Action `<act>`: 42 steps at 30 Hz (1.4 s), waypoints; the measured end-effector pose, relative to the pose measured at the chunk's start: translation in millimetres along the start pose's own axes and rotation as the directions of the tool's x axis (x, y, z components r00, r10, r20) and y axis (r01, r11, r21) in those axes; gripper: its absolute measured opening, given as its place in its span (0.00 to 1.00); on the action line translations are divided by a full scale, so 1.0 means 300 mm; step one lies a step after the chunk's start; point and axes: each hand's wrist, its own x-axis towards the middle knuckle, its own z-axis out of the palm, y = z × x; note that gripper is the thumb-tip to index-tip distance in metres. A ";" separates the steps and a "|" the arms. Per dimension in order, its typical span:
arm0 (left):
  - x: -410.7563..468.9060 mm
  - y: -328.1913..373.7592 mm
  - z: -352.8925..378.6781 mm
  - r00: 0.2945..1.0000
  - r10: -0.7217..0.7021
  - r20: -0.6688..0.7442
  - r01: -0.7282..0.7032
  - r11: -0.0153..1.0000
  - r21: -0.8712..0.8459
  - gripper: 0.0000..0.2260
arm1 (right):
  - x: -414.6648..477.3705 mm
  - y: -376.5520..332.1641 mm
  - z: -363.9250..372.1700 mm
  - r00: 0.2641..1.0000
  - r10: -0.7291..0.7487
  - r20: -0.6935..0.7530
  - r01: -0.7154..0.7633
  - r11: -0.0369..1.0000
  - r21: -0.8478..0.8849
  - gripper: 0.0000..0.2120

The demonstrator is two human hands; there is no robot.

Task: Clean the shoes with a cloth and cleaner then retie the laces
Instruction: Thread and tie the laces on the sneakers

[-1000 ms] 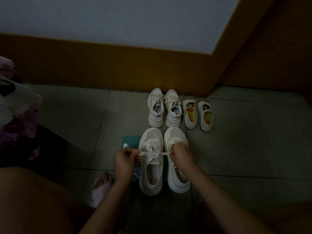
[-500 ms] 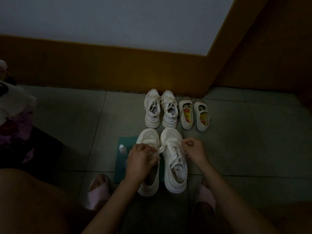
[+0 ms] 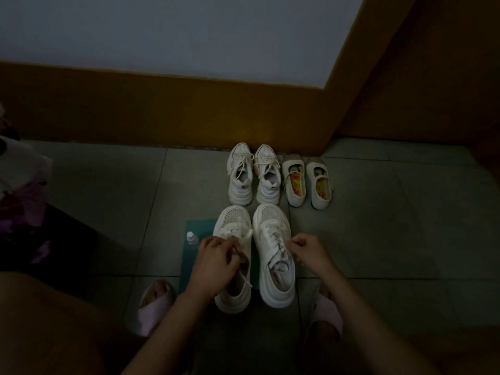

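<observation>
Two white chunky sneakers stand side by side on the tiled floor, toes pointing away from me. My left hand lies over the left sneaker, fingers curled round its white lace, and a loose lace end trails below the hand. My right hand sits at the right edge of the right sneaker, thumb and fingers pinched at a lace there. A teal cloth lies under and left of the left sneaker. A small clear cleaner bottle stands on it.
Another white laced pair and a pair of strap flats stand by the brown baseboard. My feet in pink slippers flank the sneakers. A bundle of fabric sits at far left.
A second ago both hands pulled the left sneaker's lace out to each side. My right hand has since moved across to the right sneaker, and my left hand has come over the left sneaker.
</observation>
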 end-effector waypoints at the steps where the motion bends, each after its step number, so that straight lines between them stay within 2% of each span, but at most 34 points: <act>1: -0.001 0.008 -0.009 1.000 -0.010 -0.029 0.009 0.999 -0.031 0.04 | -0.002 0.001 0.001 1.000 0.000 -0.001 0.000 1.000 -0.007 0.12; 4: 0.008 0.033 -0.022 0.994 -0.026 -0.104 0.013 0.992 -0.125 0.05 | -0.014 0.008 0.008 1.000 -0.018 -0.017 0.017 0.998 -0.055 0.15; 6: 0.020 0.055 -0.015 0.993 -0.010 -0.113 -0.010 0.985 -0.174 0.06 | -0.028 0.006 0.013 1.000 -0.010 -0.030 0.007 0.996 -0.084 0.13; 9: 0.032 0.112 0.020 1.000 0.016 -0.016 -0.019 0.982 -0.189 0.07 | -0.057 -0.002 0.011 1.000 0.002 -0.025 -0.005 0.991 -0.131 0.10; 12: 0.034 0.155 0.079 0.997 0.021 0.078 -0.009 0.988 -0.155 0.08 | -0.092 -0.015 0.015 0.998 0.035 -0.043 -0.042 0.985 -0.165 0.14; 15: 0.034 0.156 0.124 0.994 0.016 0.104 0.001 0.986 -0.170 0.08 | -0.136 -0.046 0.053 0.992 0.075 -0.103 -0.099 0.960 -0.260 0.19; 17: 0.032 0.145 0.137 0.995 0.014 0.096 0.002 0.985 -0.172 0.08 | -0.159 -0.064 0.095 0.983 0.075 -0.170 -0.123 0.949 -0.290 0.18; 19: 0.030 0.137 0.139 0.996 0.010 0.085 0.007 0.980 -0.197 0.08 | -0.170 -0.064 0.133 0.967 0.104 -0.232 -0.153 0.968 -0.201 0.12; 21: 0.028 0.132 0.140 0.997 0.005 0.080 0.014 0.974 -0.228 0.08 | -0.172 -0.059 0.152 0.937 0.202 -0.285 -0.207 0.978 0.013 0.05; 22: 0.029 0.130 0.142 0.997 0.005 0.081 0.015 0.971 -0.239 0.09 | -0.174 -0.062 0.153 0.925 0.241 -0.295 -0.217 0.970 0.111 0.05; 25: 0.041 0.126 0.156 0.998 0.018 0.053 -0.003 0.963 -0.268 0.12 | -0.165 -0.087 0.133 0.935 0.236 -0.266 -0.162 0.949 0.270 0.03; 28: 0.069 0.139 0.174 0.996 0.070 0.055 -0.051 0.957 -0.286 0.16 | -0.154 -0.159 0.090 0.953 0.250 -0.172 -0.145 0.872 0.467 0.09; 31: 0.110 0.144 0.198 0.993 0.061 0.105 -0.024 0.949 -0.315 0.12 | -0.145 -0.228 0.046 0.983 0.131 -0.127 -0.048 0.857 0.513 0.11; 33: 0.134 0.147 0.209 0.991 0.039 0.126 0.008 0.935 -0.356 0.05 | -0.127 -0.254 0.012 0.990 0.046 -0.133 0.017 0.897 0.441 0.09; 35: 0.149 0.156 0.210 0.988 -0.027 0.154 0.095 0.886 -0.454 0.07 | -0.092 -0.246 -0.014 0.978 -0.009 -0.210 0.070 0.956 0.285 0.06; 37: 0.161 0.160 0.209 0.978 -0.124 0.166 0.195 0.824 -0.531 0.11 | -0.068 -0.207 -0.035 0.927 -0.048 -0.372 0.058 0.998 0.018 0.08; 39: 0.172 0.161 0.212 0.962 -0.206 0.181 0.273 0.765 -0.583 0.13 | -0.079 -0.172 -0.047 0.865 -0.114 -0.488 0.066 0.991 -0.115 0.08; 40: 0.175 0.162 0.213 0.953 -0.232 0.197 0.304 0.731 -0.611 0.13 | -0.090 -0.157 -0.045 0.856 -0.162 -0.491 0.098 0.983 -0.154 0.07; 42: 0.185 0.162 0.216 0.944 -0.262 0.203 0.330 0.686 -0.648 0.14 | -0.117 -0.126 -0.019 0.888 -0.276 -0.367 0.167 0.938 -0.303 0.05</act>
